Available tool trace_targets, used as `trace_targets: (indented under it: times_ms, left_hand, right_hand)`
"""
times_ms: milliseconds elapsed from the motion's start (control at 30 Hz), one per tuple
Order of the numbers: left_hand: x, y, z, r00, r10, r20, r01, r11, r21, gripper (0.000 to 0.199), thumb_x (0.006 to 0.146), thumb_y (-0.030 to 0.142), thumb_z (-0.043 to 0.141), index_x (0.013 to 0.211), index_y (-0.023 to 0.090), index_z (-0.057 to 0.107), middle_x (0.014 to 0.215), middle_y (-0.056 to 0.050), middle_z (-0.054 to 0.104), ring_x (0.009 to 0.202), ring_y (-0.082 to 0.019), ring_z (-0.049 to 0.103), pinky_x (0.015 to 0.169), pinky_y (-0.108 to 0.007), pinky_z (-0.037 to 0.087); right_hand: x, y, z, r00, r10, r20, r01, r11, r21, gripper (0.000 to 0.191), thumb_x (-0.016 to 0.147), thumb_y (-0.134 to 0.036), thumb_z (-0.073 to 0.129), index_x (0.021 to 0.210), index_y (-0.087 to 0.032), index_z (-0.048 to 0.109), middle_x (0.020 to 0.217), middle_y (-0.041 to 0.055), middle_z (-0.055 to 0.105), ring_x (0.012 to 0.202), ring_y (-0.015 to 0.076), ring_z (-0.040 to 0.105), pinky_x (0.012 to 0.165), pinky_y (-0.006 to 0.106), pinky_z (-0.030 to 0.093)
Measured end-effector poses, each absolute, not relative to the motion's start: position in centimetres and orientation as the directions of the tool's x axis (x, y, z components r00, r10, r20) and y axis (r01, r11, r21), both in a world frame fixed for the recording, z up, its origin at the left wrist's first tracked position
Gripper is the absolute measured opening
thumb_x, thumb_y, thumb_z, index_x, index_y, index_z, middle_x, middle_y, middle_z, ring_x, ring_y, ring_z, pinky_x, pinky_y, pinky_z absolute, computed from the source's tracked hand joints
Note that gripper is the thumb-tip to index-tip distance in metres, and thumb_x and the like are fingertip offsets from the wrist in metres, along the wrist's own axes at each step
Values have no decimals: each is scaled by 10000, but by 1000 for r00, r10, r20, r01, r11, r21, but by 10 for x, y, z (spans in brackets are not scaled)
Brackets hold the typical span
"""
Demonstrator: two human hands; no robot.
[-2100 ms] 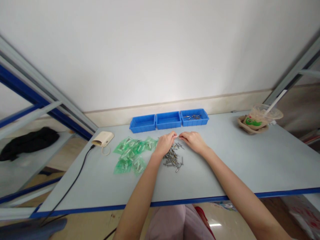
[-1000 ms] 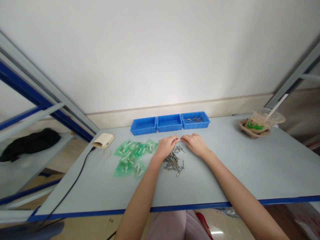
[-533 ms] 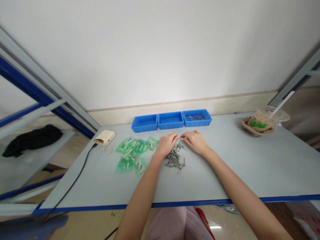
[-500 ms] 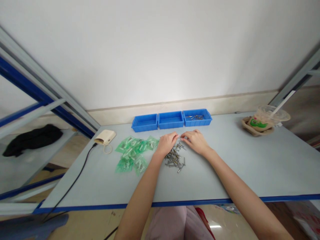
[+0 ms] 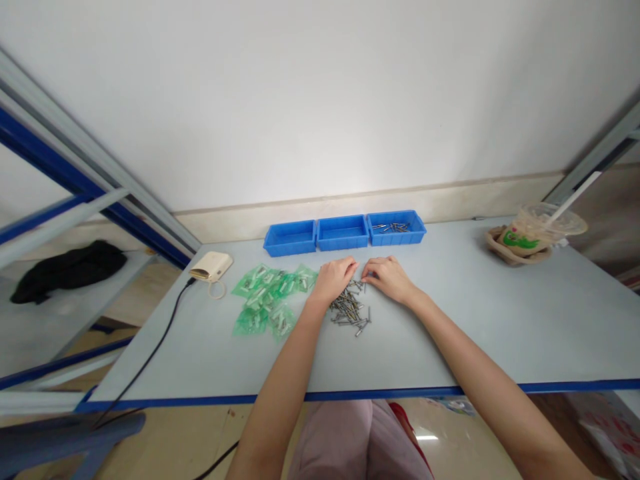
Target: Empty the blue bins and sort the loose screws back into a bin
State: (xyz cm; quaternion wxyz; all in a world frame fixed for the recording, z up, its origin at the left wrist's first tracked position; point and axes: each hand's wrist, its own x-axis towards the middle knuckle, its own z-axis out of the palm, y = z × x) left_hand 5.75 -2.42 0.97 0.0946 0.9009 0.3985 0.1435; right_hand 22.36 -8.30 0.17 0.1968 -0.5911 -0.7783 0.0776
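the left hand point(image 5: 334, 280) and the right hand point(image 5: 390, 279) were just apart above a loose pile of slim silver metal fasteners point(image 5: 349, 308). both hands' fingers curled inward; whether either grip was closed on a fastener could not be told. green translucent plastic packets point(image 5: 267, 297) lay beside the left hand. behind stood three blue plastic trays point(image 5: 343, 241) in a row, the rightmost holding more fasteners.
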Motion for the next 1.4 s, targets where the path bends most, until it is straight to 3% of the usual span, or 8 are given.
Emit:
trace_targets:
  times_ms: [133, 300, 567, 800, 967, 1200, 1400]
  left_hand:
    - [58, -24, 10, 643, 749, 162, 704, -660, 260, 306, 926, 363, 356, 889, 195, 609, 830, -40, 671, 758, -149, 603, 640, -220, 342]
    - [57, -24, 10, 659, 735, 160, 694, -676, 246, 305, 929, 362, 348, 896, 203, 606, 845, -40, 673, 776, -153, 608, 643, -222, 348]
    - [57, -23, 8, 667, 723, 181, 682, -690, 242, 297, 929, 353, 354, 889, 201, 607, 834, -40, 670, 756, -153, 606, 643, -221, 354]
    - [57, -27, 13, 695, 688, 209, 626, -722, 295, 328, 885, 464, 414, 964, 208, 601, 879, -19, 658, 782, -136, 601, 653, -206, 381]
    - [58, -26, 11, 711, 658, 248, 598, -751, 280, 238, 917, 331, 402, 990, 221, 601, 966, -13, 655, 892, -141, 598, 739, -213, 403]
    - [59, -25, 10, 717, 661, 220, 614, -749, 250, 294, 937, 325, 343, 954, 213, 614, 929, -26, 671, 887, -151, 608, 746, -223, 411]
    - [59, -24, 5, 724, 656, 212, 628, -754, 189, 310, 941, 335, 323, 955, 210, 607, 889, -29, 670, 838, -149, 615, 704, -221, 410]
  right_hand:
    - [225, -82, -2, -234, 943, 234, 908, 298, -293, 143, 850, -325, 560, 848, -203, 635, 905, 31, 652, 882, 180, 547, 738, 287, 245]
    - [228, -83, -3, -257, 936, 242, 892, 326, -314, 150, 841, -358, 567, 884, -234, 639, 977, 22, 637, 944, 191, 525, 749, 290, 250]
    - [227, -81, -3, -226, 945, 238, 897, 297, -327, 115, 847, -292, 559, 841, -200, 628, 890, 41, 645, 887, 190, 532, 749, 292, 257]
    - [228, -81, 3, -64, 935, 349, 870, 223, -439, 150, 882, -281, 498, 835, -205, 618, 870, 19, 673, 859, 181, 558, 737, 291, 266]
    - [230, -80, 5, 35, 923, 382, 831, 186, -525, 158, 883, -298, 493, 831, -215, 617, 859, 1, 683, 806, 160, 584, 734, 285, 285]
    - [229, -81, 6, -79, 913, 400, 813, 291, -505, 158, 893, -256, 468, 876, -207, 617, 842, 7, 682, 782, 154, 593, 759, 288, 308]
    - [230, -82, 6, -81, 928, 364, 816, 271, -510, 136, 877, -274, 499, 878, -209, 618, 870, 15, 683, 774, 157, 593, 754, 295, 316]
